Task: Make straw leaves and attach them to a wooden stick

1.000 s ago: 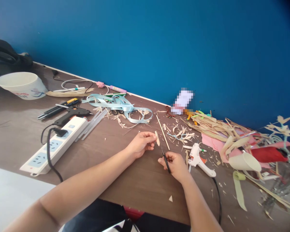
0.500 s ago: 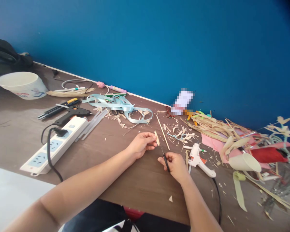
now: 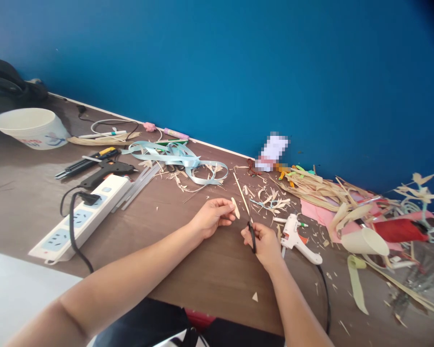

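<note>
Between the thumb and fingers of my left hand (image 3: 215, 217) is a small pale strip of dried husk (image 3: 236, 208), narrow and tapered. My right hand (image 3: 264, 243) grips black-handled scissors (image 3: 252, 235), whose blades point up and away from me, a little to the right of the strip and apart from it. A thin pale stick (image 3: 241, 192) lies on the table just beyond the hands. Right of my right hand rests a white glue gun (image 3: 294, 236) with its black cord running toward me.
Left stand a white power strip (image 3: 83, 217), a black glue gun (image 3: 106, 172), a utility knife (image 3: 83, 166) and a white tub (image 3: 29, 127). Light-blue ribbon (image 3: 181, 156) lies behind. On the right are dried husks (image 3: 321, 188), a paper cup (image 3: 365, 242) and a red roll (image 3: 398, 230).
The scissors have swung away from the husk strip, shifting slightly right with my right hand and pointing more upright. My left hand holds the strip in nearly the same place.
</note>
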{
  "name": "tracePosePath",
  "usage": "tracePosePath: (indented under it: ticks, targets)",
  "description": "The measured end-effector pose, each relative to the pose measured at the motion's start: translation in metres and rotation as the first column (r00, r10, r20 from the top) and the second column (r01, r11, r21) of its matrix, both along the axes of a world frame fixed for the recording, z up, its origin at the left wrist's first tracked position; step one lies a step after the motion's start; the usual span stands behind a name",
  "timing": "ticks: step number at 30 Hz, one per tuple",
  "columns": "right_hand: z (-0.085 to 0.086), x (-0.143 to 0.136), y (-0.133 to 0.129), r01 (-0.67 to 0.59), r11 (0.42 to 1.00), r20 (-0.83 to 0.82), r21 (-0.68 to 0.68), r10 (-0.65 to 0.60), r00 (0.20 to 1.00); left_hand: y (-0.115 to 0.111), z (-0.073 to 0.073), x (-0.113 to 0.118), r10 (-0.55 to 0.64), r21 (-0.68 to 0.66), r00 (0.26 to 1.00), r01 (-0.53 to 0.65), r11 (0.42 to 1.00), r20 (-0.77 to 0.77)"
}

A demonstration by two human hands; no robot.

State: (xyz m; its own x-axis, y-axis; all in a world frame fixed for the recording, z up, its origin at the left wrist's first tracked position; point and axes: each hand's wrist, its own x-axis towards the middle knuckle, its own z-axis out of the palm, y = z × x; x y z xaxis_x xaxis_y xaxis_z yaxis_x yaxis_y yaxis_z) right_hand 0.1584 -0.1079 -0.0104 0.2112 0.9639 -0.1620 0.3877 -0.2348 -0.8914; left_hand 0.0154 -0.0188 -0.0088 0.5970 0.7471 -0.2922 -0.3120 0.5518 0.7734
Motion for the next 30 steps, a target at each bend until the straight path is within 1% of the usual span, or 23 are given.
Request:
tracePosePath:
  ticks: [4,7,9,13,18,21,25,27,30]
  targets:
    - [-0.003,0.0,0.003,0.073,0.987,-0.123,0.143,-0.055,0.991,-0.005,-0.003,0.003,-0.034,0.012,0.999,0.034,0.999,-0.019]
    - [-0.005,-0.001,0.005,0.084,0.979,-0.182,0.183,-0.05,0.982,-0.009,-0.006,0.007,-0.059,0.017,0.998,0.06,0.998,-0.018]
    - [-0.006,-0.001,0.006,0.08,0.981,-0.166,0.178,-0.05,0.985,-0.012,-0.008,0.009,-0.079,0.023,0.997,0.079,0.997,-0.016]
    - [-0.004,-0.001,0.006,0.078,0.989,-0.08,0.129,-0.068,0.994,-0.013,-0.007,0.009,-0.114,0.033,0.993,0.115,0.993,-0.029]
    - [-0.002,0.0,0.006,0.09,0.988,-0.055,0.122,-0.084,0.995,-0.012,-0.004,0.006,-0.152,0.06,0.987,0.155,0.986,-0.052]
    - [-0.002,-0.001,0.006,0.093,0.986,-0.034,0.141,-0.089,0.995,-0.014,-0.004,0.007,-0.128,0.1,0.989,0.135,0.986,-0.073]
    - [-0.002,-0.004,0.006,0.093,0.986,-0.013,0.137,-0.092,0.996,-0.017,-0.006,0.011,-0.039,0.112,0.997,0.047,0.993,-0.073]
    - [-0.002,-0.004,0.006,0.071,0.988,-0.014,0.134,-0.07,0.997,-0.015,-0.005,0.011,-0.043,0.089,0.998,0.048,0.995,-0.055]
    - [0.0,0.0,0.004,0.016,0.994,0.017,0.112,-0.018,1.0,-0.007,-0.003,0.006,-0.095,0.048,0.995,0.097,0.994,-0.038]
